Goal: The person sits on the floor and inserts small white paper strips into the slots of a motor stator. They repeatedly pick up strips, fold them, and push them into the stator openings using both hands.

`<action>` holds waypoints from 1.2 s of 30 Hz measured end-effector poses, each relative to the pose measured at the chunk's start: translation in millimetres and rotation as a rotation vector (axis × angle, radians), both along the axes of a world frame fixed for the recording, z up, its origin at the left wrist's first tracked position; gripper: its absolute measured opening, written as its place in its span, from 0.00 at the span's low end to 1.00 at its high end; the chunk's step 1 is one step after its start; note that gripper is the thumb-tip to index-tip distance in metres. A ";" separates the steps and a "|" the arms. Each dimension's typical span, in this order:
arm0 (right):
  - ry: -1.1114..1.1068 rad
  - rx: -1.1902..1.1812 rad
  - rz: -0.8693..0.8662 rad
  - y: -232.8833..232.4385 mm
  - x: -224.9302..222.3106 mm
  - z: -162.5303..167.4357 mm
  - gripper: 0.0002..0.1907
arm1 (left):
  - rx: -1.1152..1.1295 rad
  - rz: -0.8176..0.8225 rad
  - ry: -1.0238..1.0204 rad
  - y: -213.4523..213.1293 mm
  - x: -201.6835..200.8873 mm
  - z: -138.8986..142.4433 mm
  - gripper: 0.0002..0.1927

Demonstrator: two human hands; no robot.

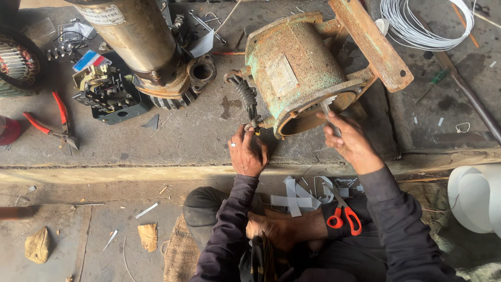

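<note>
A rusty green motor housing [297, 68] lies on its side on a concrete ledge, its open round end facing me. My left hand [247, 151] rests against the ledge just below the bundle of dark cables [248, 99] that hangs from the housing's left side, fingers near the cable ends. My right hand [349, 140] is at the open rim, pinching a thin pale strip [327, 110] that reaches into the opening. Red-handled scissors [344, 216] lie on my lap beside several cut pale strips [300, 197].
A large metal cylinder [141, 42] and a black terminal block [107, 91] lie at left, with red-handled pliers [52, 122] further left. A coil of white wire [425, 21] is at top right, a white roll [475, 198] at right. Scraps litter the floor.
</note>
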State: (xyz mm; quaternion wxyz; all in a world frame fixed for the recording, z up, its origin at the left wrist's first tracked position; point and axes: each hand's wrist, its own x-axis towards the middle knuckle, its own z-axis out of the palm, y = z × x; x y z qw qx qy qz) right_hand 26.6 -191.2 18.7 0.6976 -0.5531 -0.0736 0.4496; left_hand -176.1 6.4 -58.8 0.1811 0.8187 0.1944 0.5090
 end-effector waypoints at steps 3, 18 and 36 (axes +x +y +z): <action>0.034 0.044 0.010 26.7 -9.4 -0.3 0.23 | -0.011 0.023 0.031 15.0 -16.5 0.5 0.30; 0.072 0.129 -0.008 39.1 -52.5 -8.0 0.22 | 0.020 0.004 -0.018 35.9 -57.6 4.1 0.29; -0.740 -0.252 -0.091 -6.1 -139.0 11.0 0.25 | 0.023 0.011 -0.019 19.9 -102.4 4.4 0.30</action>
